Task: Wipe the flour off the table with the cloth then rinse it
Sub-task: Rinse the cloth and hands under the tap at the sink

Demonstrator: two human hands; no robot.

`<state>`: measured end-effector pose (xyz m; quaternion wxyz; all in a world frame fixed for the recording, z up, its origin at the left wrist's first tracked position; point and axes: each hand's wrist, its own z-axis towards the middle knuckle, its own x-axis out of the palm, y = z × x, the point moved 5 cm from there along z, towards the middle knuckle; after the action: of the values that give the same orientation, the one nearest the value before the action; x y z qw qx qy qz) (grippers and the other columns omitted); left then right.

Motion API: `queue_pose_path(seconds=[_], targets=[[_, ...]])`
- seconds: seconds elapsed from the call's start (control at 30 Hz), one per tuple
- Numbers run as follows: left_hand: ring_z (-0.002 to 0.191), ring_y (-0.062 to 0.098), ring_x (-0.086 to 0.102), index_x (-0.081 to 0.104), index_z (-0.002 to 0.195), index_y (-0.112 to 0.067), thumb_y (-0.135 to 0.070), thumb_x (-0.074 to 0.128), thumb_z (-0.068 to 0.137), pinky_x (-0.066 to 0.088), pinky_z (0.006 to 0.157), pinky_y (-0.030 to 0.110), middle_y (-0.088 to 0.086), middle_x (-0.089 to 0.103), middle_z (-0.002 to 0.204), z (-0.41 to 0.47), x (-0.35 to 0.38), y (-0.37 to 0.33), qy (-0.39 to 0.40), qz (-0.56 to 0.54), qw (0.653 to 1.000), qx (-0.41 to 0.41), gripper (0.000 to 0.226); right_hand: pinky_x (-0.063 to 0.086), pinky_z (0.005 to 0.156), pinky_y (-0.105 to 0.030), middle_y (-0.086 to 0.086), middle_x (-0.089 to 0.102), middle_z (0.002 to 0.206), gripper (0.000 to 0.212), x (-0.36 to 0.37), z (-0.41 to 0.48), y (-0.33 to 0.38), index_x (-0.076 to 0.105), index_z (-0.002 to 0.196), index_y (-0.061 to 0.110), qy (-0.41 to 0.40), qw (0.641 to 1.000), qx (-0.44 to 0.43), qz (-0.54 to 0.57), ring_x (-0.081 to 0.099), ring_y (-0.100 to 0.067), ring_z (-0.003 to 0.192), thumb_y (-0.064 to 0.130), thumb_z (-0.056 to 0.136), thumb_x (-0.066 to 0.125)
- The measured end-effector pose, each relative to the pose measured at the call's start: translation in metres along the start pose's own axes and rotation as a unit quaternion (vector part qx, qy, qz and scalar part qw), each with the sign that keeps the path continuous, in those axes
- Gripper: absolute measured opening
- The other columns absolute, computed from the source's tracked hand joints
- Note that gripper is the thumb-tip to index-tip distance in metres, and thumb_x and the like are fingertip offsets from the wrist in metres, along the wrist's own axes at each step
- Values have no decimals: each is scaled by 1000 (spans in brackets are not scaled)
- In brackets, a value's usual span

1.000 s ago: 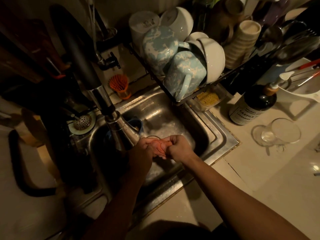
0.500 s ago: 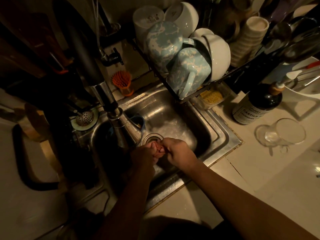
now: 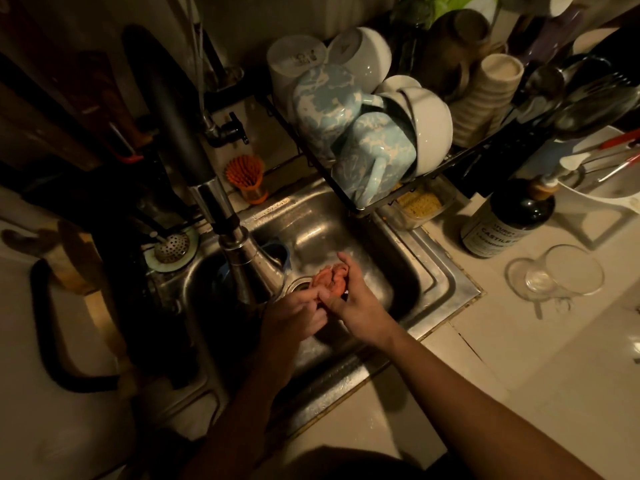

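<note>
rinse step: working cloth point(image 3: 327, 279) over sink point(image 3: 440, 271) drain point(image 3: 298, 285)

holding orange cloth wadded in right grip point(image 3: 351, 306), fingers curled round it, up at the far side of the grip. sits just above the drain, just right of the faucet spray head point(image 3: 251, 268), not under its mouth. meeting it at the near edge with left grip point(image 3: 294, 318), fingers curled; can't tell if pinching cloth or just touching. no real long axis, just a ball. can't make out a water stream in this light. probably needs shifting left toward the spray head; left grip nearer to it.
</note>
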<state>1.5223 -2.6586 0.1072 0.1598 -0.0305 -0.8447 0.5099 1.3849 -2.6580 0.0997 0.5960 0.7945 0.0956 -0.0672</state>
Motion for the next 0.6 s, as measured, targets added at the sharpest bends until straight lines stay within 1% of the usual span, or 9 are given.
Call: queue_pose_path(seconds=[0.07, 0.13, 0.2, 0.27, 0.3, 0.37, 0.4, 0.47, 0.6], targets=[[88, 8, 70, 73, 96, -19, -16, 61, 86, 58, 84, 32, 4, 74, 103, -7, -11, -21, -34, 224, 970, 89, 15, 50, 101, -43, -8, 58, 127, 80, -8, -1, -2, 28, 149, 17, 5, 1000, -1, 2, 62, -24, 114, 52, 85, 61], [102, -1, 62, 71, 89, -31, -32, 67, 83, 50, 91, 27, -12, 66, 123, -11, -14, -42, -65, 428, 891, 136, 7, 53, 96, -47, -10, 63, 120, 65, -11, -5, 1, 43, 139, 15, 9, 1000, 1, 13, 64, -30, 109, 48, 86, 60], [114, -1, 57, 65, 108, -47, -43, 70, 80, 44, 98, 29, -32, 60, 122, -9, -10, -53, -7, 459, 881, 116, 29, 56, 84, -38, -12, 66, 111, 43, -13, -7, 7, 53, 128, 11, 1, 999, -8, 35, 66, -32, 94, 34, 92, 60], [113, 0, 59, 42, 135, -58, -43, 70, 83, 46, 101, 31, -29, 64, 112, -5, -5, -55, 36, 492, 866, 84, 61, 54, 65, -24, -13, 65, 99, 19, -16, -9, 13, 56, 118, 6, 1, 997, -12, 71, 61, -31, 80, 11, 100, 57], [122, 2, 53, 39, 141, -53, -42, 69, 85, 42, 105, 29, -27, 58, 122, -1, -1, -57, 44, 509, 854, 95, 64, 51, 58, -20, -13, 64, 93, 13, -16, -10, 18, 56, 113, 5, 1, 997, -12, 82, 58, -28, 75, 2, 101, 54], [134, 2, 35, 52, 137, -36, -32, 69, 89, 32, 104, 9, -20, 44, 136, 2, 10, -59, 42, 486, 863, 135, 51, 48, 51, -17, -8, 62, 82, 14, -15, -9, 22, 58, 106, 5, -16, 996, -7, 85, 56, -17, 64, -6, 99, 51], [130, 3, 42, 58, 131, -31, -25, 68, 91, 33, 96, 1, -17, 48, 133, 1, 16, -59, 34, 449, 878, 159, 42, 46, 50, -17, -7, 61, 78, 14, -14, -7, 23, 58, 103, 5, -27, 996, -1, 84, 55, -12, 60, -6, 99, 51], [113, 6, 61, 59, 130, -32, -25, 66, 91, 43, 88, 3, -17, 61, 116, 2, 19, -54, 9, 418, 886, 201, 40, 44, 48, -17, -9, 59, 75, 13, -11, -5, 22, 59, 101, 5, -36, 995, 18, 93, 53, -7, 54, -4, 100, 49], [100, -2, 66, 57, 126, -43, -31, 62, 87, 52, 86, 16, -21, 67, 108, 5, 17, -41, -5, 408, 891, 201, 42, 48, 55, -19, -19, 61, 90, 24, -7, -8, 23, 54, 124, -3, 20, 986, 46, 159, 57, -15, 68, 10, 106, 44]])
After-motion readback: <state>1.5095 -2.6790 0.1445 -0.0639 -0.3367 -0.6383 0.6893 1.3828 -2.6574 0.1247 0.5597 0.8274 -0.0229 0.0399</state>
